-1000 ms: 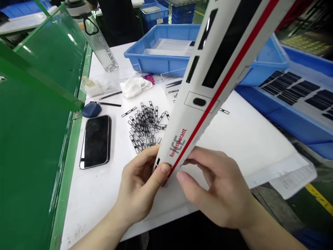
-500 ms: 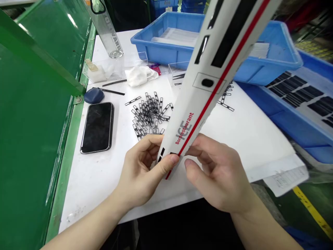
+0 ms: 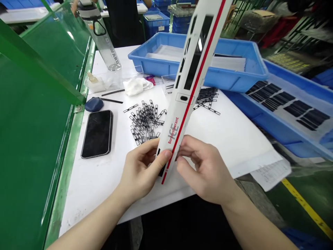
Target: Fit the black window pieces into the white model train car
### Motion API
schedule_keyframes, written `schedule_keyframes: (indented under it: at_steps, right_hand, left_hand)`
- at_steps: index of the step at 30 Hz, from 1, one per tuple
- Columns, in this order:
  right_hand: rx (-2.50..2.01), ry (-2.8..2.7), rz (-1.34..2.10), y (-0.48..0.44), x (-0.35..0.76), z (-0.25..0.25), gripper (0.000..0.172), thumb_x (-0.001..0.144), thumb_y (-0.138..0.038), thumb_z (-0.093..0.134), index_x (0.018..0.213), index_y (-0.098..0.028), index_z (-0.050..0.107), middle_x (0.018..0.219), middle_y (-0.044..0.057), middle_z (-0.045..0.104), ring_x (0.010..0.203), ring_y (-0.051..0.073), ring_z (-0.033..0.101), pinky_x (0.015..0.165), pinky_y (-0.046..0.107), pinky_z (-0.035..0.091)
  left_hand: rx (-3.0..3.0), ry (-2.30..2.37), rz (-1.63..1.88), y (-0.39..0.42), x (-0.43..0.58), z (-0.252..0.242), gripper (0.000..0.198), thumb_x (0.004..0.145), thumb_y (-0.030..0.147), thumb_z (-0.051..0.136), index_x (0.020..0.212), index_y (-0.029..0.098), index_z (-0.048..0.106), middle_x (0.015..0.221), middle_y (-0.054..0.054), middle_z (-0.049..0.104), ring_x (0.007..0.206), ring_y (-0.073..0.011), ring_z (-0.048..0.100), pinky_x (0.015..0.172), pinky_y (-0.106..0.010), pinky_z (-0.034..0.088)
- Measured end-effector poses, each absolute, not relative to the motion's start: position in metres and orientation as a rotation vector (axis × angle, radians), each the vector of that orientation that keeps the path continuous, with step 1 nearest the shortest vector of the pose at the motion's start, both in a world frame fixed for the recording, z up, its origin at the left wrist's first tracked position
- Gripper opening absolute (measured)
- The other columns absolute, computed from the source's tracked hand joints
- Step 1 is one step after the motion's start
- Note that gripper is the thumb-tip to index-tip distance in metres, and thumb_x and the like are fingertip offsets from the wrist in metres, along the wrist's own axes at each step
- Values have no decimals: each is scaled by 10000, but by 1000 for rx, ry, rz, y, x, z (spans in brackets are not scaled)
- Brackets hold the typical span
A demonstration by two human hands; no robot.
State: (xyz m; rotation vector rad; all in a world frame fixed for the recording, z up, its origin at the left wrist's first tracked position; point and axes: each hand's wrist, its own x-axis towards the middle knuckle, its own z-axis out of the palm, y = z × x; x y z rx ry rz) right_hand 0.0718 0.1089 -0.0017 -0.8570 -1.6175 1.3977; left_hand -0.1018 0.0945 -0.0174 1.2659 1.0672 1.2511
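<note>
Our left hand (image 3: 142, 170) and right hand (image 3: 205, 170) pinch the lower end of a white model train carriage (image 3: 188, 92), long axis tilted up and away, top leaning right, above the counter (image 3: 88, 194)

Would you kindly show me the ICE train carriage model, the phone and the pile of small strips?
white ICE model carriage (image 3: 186, 104), head view, on its side beside the red stripe
black smartphone (image 3: 97, 134), head view, on its screen
pile of small strips (image 3: 145, 121), head view, on the heap's middle

Red "Bordrestaurant" and grey "ICE" on the white train carriage model (image 3: 186, 92); water bottle (image 3: 102, 43) lettering ends "WARD"
</note>
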Motion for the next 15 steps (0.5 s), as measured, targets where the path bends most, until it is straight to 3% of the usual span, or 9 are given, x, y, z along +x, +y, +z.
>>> schedule_keyframes:
  at_steps: [3, 8, 12, 15]
  right_hand:
    - [-816, -1562, 1427, 110, 70, -5, 380, 894, 14, 543, 1158, -205, 706, 1112, 25, 755, 1019, 186, 721, 918, 294, 589]
    - [-839, -1572, 1355, 113, 74, -9, 343, 926, -9, 529, 1156, -189, 708, 1118, 51, 762, 1046, 211, 725, 898, 323, 592]
    - [-832, -1581, 1371, 112, 73, -13, 371, 949, -50, 532, 1270, -193, 652, 1185, 69, 742, 1088, 208, 702, 949, 347, 565]
    - [-947, -1614, 1322, 106, 70, -15, 326, 973, -133, 580, 1284, -210, 640, 1120, 59, 746, 1016, 195, 696, 871, 321, 545]
  left_hand:
    - [1232, 1010, 1262, 96, -104, -21, 166, 918, 245, 776, 1070, 181, 795, 1145, -76, 807, 1067, -263, 764, 922, -323, 629]
    - [1189, 829, 1183, 95, -107, -25, 346, 900, 183, 789, 1243, 190, 742, 1271, -102, 763, 1182, -282, 722, 1014, -370, 606]
    - [1095, 901, 1233, 97, -103, -24, 364, 842, 184, 845, 1194, 167, 753, 1210, -104, 785, 1148, -289, 738, 1042, -395, 596]
    - [1058, 974, 1331, 98, -101, -27, 322, 852, 237, 842, 1147, 170, 731, 1169, -97, 795, 1130, -278, 745, 1011, -380, 609]
